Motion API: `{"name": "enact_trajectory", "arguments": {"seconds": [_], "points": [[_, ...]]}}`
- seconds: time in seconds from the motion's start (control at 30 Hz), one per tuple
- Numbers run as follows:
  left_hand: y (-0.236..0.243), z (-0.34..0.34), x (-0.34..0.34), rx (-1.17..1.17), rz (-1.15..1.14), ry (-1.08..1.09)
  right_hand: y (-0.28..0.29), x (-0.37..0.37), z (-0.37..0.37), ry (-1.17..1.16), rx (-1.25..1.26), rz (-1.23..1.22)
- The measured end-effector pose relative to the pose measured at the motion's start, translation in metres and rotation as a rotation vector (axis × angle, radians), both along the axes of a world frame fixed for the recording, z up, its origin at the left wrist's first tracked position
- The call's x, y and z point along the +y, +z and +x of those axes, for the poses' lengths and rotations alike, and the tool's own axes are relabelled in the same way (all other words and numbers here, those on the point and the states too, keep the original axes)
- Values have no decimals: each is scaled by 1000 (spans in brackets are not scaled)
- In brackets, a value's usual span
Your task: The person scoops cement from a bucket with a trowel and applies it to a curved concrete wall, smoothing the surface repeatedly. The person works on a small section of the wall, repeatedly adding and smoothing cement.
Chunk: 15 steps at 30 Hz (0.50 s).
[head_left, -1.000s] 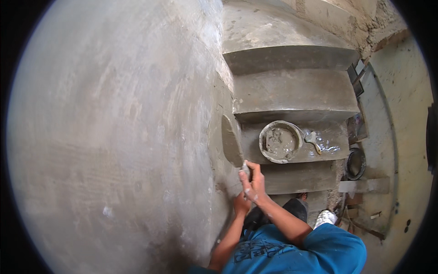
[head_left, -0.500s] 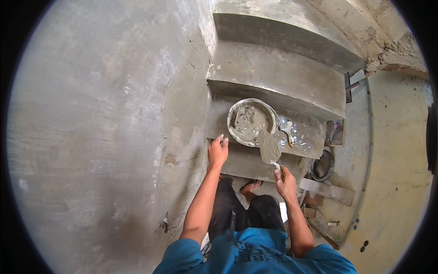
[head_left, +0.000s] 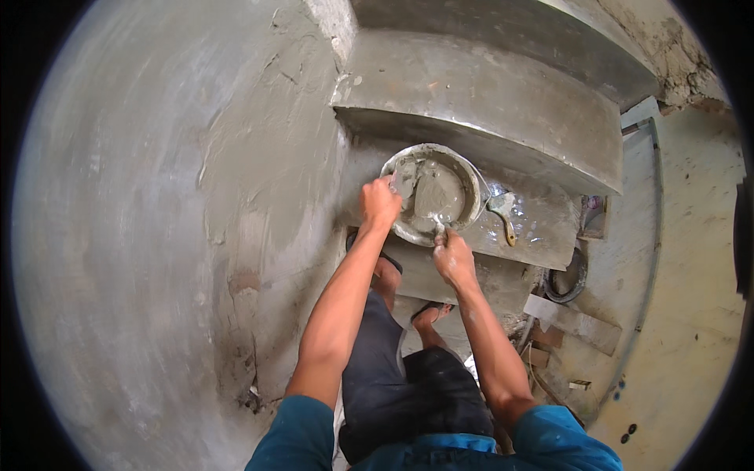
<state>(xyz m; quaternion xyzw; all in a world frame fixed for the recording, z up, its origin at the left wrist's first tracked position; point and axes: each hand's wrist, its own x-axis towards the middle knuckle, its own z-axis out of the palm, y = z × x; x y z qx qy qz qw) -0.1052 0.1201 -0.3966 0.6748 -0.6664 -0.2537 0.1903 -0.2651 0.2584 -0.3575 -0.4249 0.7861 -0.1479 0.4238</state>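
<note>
A round bucket (head_left: 473, 206) of wet grey mortar stands on a concrete step. My right hand (head_left: 454, 259) grips the handle of a trowel (head_left: 431, 196), whose mortar-coated blade lies over the mix inside the bucket. At the bucket's left rim my left hand (head_left: 381, 202) is closed on a flat, mortar-smeared tool (head_left: 404, 177); its grip end is hidden by my fingers. A brush (head_left: 503, 213) with a wooden handle and mortar-caked bristles lies on the wet step, right of the bucket.
Bare concrete stairs (head_left: 487, 102) rise ahead. On the left is a plastered wall (head_left: 267, 157) with a fresh, darker patch. To the right lie a black coil (head_left: 567, 276), a board (head_left: 577, 323) and rubble. My feet stand below the bucket's step.
The trowel has gone from beside the bucket into it. My left hand has moved up to the bucket's left rim and closed on the flat tool. My left foot now shows.
</note>
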Motion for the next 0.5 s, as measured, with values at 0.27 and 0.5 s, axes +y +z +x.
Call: {"name": "enact_trajectory", "arguments": {"seconds": [0.27, 0.5], "points": [[5, 11, 11, 191, 36, -28, -18, -12, 40, -81, -50, -158], [6, 24, 16, 149, 31, -157, -23, 16, 37, -230, -170, -366]]}}
